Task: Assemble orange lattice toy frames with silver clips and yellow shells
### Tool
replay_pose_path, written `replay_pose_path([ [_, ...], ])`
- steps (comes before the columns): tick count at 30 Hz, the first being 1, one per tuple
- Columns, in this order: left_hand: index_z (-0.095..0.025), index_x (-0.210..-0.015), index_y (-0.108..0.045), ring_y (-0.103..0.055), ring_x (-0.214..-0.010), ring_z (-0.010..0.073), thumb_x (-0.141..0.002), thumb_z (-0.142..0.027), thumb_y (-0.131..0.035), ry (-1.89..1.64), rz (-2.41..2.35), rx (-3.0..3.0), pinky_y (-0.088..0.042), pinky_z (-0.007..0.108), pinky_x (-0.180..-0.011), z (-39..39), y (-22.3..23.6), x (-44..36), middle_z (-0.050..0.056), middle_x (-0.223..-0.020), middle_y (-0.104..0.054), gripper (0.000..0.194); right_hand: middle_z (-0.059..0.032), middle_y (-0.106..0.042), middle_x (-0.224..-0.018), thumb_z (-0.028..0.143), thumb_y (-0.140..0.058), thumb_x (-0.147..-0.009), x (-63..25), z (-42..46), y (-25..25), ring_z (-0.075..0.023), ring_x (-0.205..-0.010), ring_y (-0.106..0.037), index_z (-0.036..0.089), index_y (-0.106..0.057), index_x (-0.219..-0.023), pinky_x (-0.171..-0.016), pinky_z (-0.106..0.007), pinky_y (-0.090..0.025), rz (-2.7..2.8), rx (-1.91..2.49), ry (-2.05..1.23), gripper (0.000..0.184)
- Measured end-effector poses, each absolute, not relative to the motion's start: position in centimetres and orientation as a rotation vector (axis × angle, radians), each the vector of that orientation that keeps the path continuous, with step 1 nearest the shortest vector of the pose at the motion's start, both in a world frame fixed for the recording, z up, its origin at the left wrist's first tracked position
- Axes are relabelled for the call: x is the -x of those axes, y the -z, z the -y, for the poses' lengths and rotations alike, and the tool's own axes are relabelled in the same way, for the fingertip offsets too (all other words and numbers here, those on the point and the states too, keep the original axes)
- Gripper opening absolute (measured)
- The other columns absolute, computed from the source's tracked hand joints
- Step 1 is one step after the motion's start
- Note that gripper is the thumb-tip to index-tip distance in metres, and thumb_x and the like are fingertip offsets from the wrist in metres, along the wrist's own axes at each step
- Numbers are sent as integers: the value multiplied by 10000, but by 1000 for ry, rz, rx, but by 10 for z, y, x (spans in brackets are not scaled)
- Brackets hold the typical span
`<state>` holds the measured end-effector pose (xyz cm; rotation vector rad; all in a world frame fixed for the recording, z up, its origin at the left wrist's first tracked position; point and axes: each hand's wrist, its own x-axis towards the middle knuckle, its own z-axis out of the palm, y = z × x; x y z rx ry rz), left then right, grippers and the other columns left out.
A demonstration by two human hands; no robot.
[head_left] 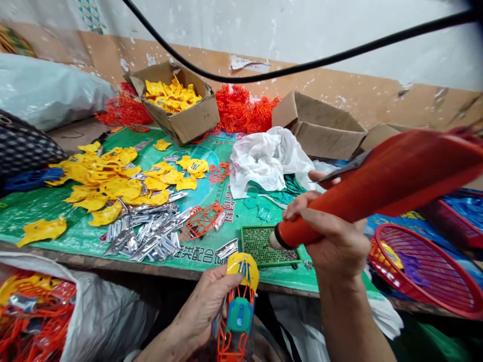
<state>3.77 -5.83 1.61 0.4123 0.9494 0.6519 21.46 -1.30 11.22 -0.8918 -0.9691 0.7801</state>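
My left hand (199, 306) is closed around a toy car body (240, 314) with a yellow nose, an orange lattice frame and a teal block on top. Its thumb lies over the yellow part, just in front of the table edge. Wrapped around a red electric screwdriver (370, 181), my right hand (335, 246) holds it slanted, with a lever along its upper side. The light-coloured nose of the tool points down at a green perforated tray (244, 246) with small metal screws in it. I cannot make out whether the tip touches the tray.
Yellow shells (113, 171), silver strips (151, 231) and an orange frame (199, 221) lie on the left. Behind stand cardboard boxes (192, 123) and a white bag (260, 156) with teal pieces. A red basket (392, 296) is at right, a filled sack (101, 306) at lower left.
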Motion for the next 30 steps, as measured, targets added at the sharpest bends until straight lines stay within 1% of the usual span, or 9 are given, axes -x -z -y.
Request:
replay_pose_path([
  [3, -76, -809, -738, -560, -446, 90, -691, -302, -794, -669, -939, -413, -429, 170, -428, 60, -13, -37, 72, -637, -703, 261, 36, -600, -645, 155, -653, -662, -203, 27, -118, -169, -584, -568, 267, -618, -1069, -587, -355, -489, 982, 854, -845, 423],
  [9, -96, -806, -732, -571, -493, 87, -716, -295, -782, -673, -885, -405, -435, 162, -472, 62, -11, -35, 45, -632, -685, 224, 36, -610, -649, 188, -713, -651, -189, 35, -117, -178, -600, -563, 285, -585, -1135, -615, -374, -501, 964, 857, -898, 509],
  [11, -95, -823, -739, -566, -495, 84, -713, -305, -786, -669, -869, -402, -423, 161, -469, 62, -12, -35, 48, -647, -690, 242, 38, -608, -650, 210, -727, -659, -188, 34, -113, -183, -613, -564, 290, -604, -1078, -651, -389, -499, 984, 874, -895, 444],
  [14, -89, -861, -749, -552, -493, 78, -698, -317, -798, -680, -852, -391, -414, 164, -474, 61, -13, -35, 53, -665, -695, 284, 18, -607, -679, 249, -736, -673, -188, 33, -107, -192, -662, -571, 263, -642, -860, -671, -392, -490, 1026, 893, -901, 210],
  [16, -88, -874, -752, -535, -482, 73, -694, -318, -802, -684, -851, -399, -405, 169, -470, 61, -12, -34, 43, -654, -681, 296, 13, -608, -693, 261, -738, -681, -188, 34, -103, -191, -670, -568, 257, -638, -815, -672, -390, -487, 1035, 896, -918, 167],
  [19, -95, -886, -753, -524, -479, 78, -707, -317, -791, -683, -839, -422, -412, 185, -482, 61, -9, -34, 15, -609, -637, 288, 33, -610, -688, 258, -736, -687, -187, 33, -98, -182, -640, -561, 290, -619, -1042, -704, -402, -490, 1034, 899, -931, 375],
  [21, -101, -887, -755, -520, -475, 82, -722, -314, -778, -683, -838, -432, -416, 192, -487, 61, -8, -34, -1, -578, -606, 270, 33, -605, -685, 258, -730, -686, -187, 33, -97, -181, -632, -563, 285, -593, -1124, -713, -408, -497, 1047, 912, -923, 460],
  [26, -107, -884, -758, -524, -478, 94, -734, -298, -767, -678, -835, -417, -431, 207, -504, 62, -5, -34, -11, -545, -575, 243, 14, -590, -679, 267, -710, -674, -186, 31, -94, -189, -639, -575, 247, -649, -935, -684, -401, -514, 1101, 948, -888, 269],
  [30, -103, -892, -758, -528, -492, 95, -747, -277, -758, -695, -822, -421, -430, 206, -510, 62, -3, -33, -1, -570, -595, 226, 12, -585, -681, 253, -702, -675, -185, 32, -92, -186, -634, -572, 248, -647, -842, -680, -404, -519, 1112, 958, -902, 177],
])
